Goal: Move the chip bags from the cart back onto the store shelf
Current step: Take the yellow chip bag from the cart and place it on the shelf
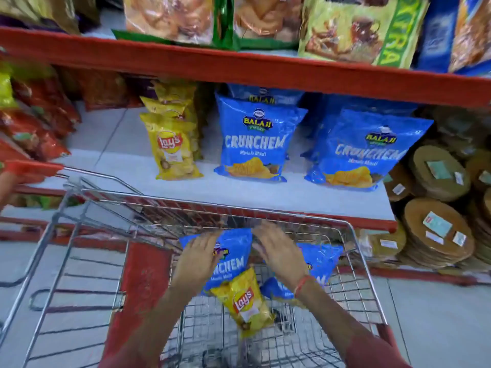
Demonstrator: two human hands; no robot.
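In the wire cart (364, 282) lie a blue Crunchem bag (233, 264), a second blue bag (321, 264) to its right and a yellow Lay's bag (244, 304) in front. My left hand (196, 261) rests flat on the left side of the first blue bag. My right hand (279, 253) hovers with spread fingers over that bag's right edge, blurred. Whether either hand grips the bag I cannot tell. On the white shelf (127, 166) above stand yellow Lay's bags (172, 147) and two blue Crunchem bags (255, 139) (364, 152).
A red shelf edge (239, 67) runs above with large snack bags on the upper level. Red bags (34, 120) fill the shelf's left end. Stacks of round brown packs (435, 227) sit at the right. A second cart with a red handle (32, 168) stands left.
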